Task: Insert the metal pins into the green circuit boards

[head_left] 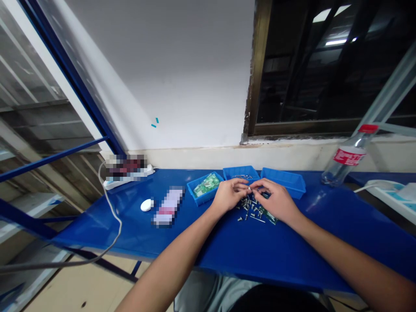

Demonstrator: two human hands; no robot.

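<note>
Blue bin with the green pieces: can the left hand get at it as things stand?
Probably yes: the left hand is right beside the open-topped blue bin and nothing visible stands between, though the fingers are close to the right hand.

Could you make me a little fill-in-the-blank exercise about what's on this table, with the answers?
1. The left hand and right hand come together over a table coloured ____.
2. The cap of the plastic bottle is coloured ____.
3. The number of shallow blue bins is ____.
4. Among them, the one holding green packets is farthest to the ____ in the picture.

Missing words: blue; red; three; left.
</note>
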